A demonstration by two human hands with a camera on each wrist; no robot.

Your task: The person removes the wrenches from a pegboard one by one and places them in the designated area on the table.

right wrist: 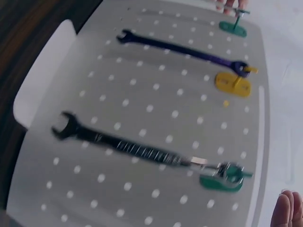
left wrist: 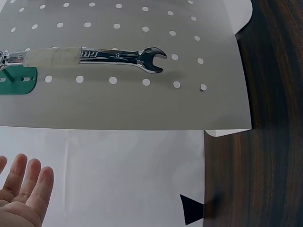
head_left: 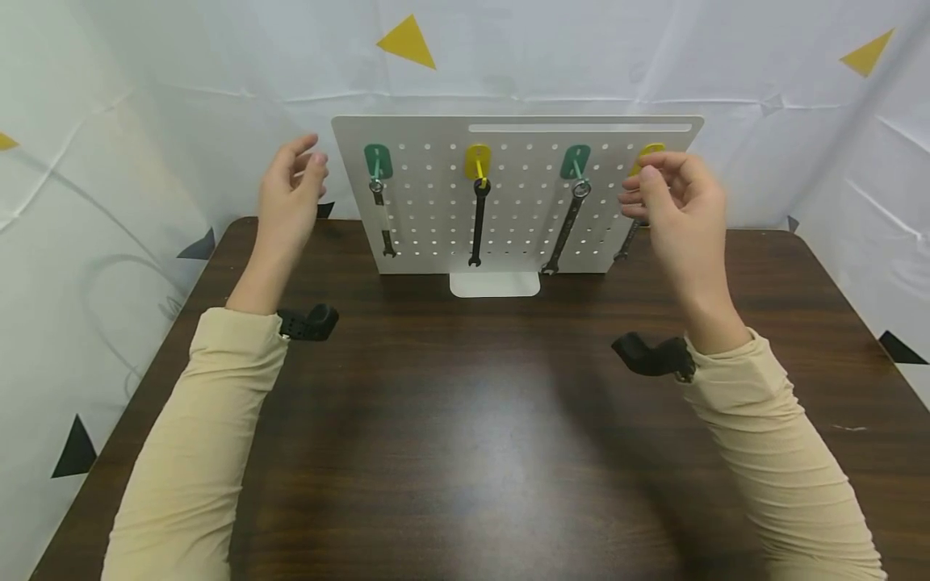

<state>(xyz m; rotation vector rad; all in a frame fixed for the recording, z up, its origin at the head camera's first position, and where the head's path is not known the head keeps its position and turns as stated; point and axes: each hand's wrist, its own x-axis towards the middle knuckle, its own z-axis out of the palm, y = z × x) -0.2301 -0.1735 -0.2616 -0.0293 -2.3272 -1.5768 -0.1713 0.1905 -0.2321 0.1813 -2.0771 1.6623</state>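
On a grey pegboard (head_left: pixel 523 214), four colored hooks alternate green and yellow, with combination wrenches hanging from them. The leftmost chrome wrench (left wrist: pixel 111 56) has a pale wrap on its shank and hangs from a green hook (head_left: pixel 378 161). A dark, purplish wrench (right wrist: pixel 182 48) hangs on a yellow hook (head_left: pixel 477 161). Right of it, a larger wrench (head_left: pixel 565 230) hangs from another green hook (head_left: pixel 576 161). My left hand (head_left: pixel 286 194) is raised beside the board's left edge, holding nothing. My right hand (head_left: pixel 686 202), fingers loosely bent, partly hides the rightmost wrench (head_left: pixel 626 242) and its yellow hook (head_left: pixel 647 153).
The pegboard's white base (head_left: pixel 494 284) stands toward the back of a dark wooden table (head_left: pixel 450 420). White cloth (head_left: pixel 567 56) with yellow and black triangles surrounds the table. Black straps with mounts (head_left: pixel 657 357) are on both wrists.
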